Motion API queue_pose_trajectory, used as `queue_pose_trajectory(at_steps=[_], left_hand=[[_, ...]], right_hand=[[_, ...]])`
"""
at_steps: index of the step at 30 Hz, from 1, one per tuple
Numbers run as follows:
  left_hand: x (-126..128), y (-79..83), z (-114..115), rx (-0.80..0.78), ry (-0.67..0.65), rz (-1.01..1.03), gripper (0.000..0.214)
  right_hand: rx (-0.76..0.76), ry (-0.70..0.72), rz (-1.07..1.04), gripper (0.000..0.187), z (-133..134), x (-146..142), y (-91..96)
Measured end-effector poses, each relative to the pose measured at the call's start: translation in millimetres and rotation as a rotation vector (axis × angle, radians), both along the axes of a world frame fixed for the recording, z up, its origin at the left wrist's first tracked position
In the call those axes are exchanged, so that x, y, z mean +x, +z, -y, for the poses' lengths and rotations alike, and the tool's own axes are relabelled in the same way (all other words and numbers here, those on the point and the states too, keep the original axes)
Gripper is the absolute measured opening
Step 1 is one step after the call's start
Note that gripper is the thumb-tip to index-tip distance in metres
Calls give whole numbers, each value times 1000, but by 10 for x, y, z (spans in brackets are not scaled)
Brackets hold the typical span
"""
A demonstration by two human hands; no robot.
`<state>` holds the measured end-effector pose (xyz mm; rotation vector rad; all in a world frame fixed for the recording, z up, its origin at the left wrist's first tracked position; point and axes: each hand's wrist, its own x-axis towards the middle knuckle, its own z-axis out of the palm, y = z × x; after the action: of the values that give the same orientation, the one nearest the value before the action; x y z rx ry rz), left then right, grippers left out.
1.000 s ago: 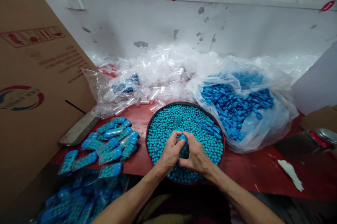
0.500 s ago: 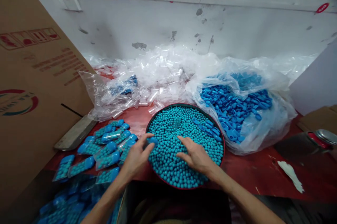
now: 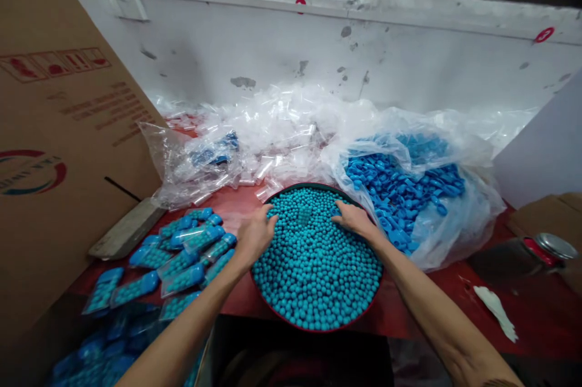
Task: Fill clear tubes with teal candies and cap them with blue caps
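Note:
A round red-rimmed basin (image 3: 318, 327) full of turquoise beads (image 3: 313, 272) is in front of me. My left hand (image 3: 257, 232) is at its left rim, fingers curled with thumb and forefinger near the beads; what they hold, if anything, is hidden. Over the basin's right side, my right hand (image 3: 357, 221) has its fingers bent down at the beads; its grip is hidden too. A small clear tube (image 3: 304, 215) of beads stands in the beads between the hands. Left of the basin lie several filled clear tubes with blue caps (image 3: 184, 278).
An open plastic bag of blue caps (image 3: 404, 193) sits right of the basin. Clear empty tubes (image 3: 291, 126) are heaped along the wall. A cardboard box (image 3: 73, 132) stands at left, a metal-lidded flask (image 3: 522, 256) at right. More filled tubes (image 3: 104, 344) lie lower left.
Both hands have moved away from me toward the basin's rim, the right one also outward. The blue caps on the beads at right and the blue piece by my left hand no longer show.

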<state>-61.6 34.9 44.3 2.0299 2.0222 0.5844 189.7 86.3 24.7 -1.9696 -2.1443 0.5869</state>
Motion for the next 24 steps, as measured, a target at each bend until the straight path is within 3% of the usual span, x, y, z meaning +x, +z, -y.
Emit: queue_pose_trajectory(at_steps=[2,4,8,10,13,16,21,24], left_hand=[[300,-94,-156,-122,-67,15,39],[517,-200,-276,-148,-74,23,44],[725,-364,-374,-151,-33,26,39],[757,-412,-379,-161,-15,28,35],[770,-460,-386,-177,-14,44,34],[778,-494,-415,-188,-24,77,34],[790,-528,-461,-210,-8,144,32],[772,-537,-453,-197,-24,209,27]], right_hand=[[-3,1,-39,30,-24,-41,-25],[2,-8,-100,29,-31,-68,-50],[-58,-114,-564,36,71,-41,-133],[-116,-111,-699,34,172,22,-164],[-161,57,-553,28,305,138,-128],[-113,175,-323,37,350,177,-12],[-22,190,-85,37,342,84,120],[68,98,-41,30,413,106,132]])
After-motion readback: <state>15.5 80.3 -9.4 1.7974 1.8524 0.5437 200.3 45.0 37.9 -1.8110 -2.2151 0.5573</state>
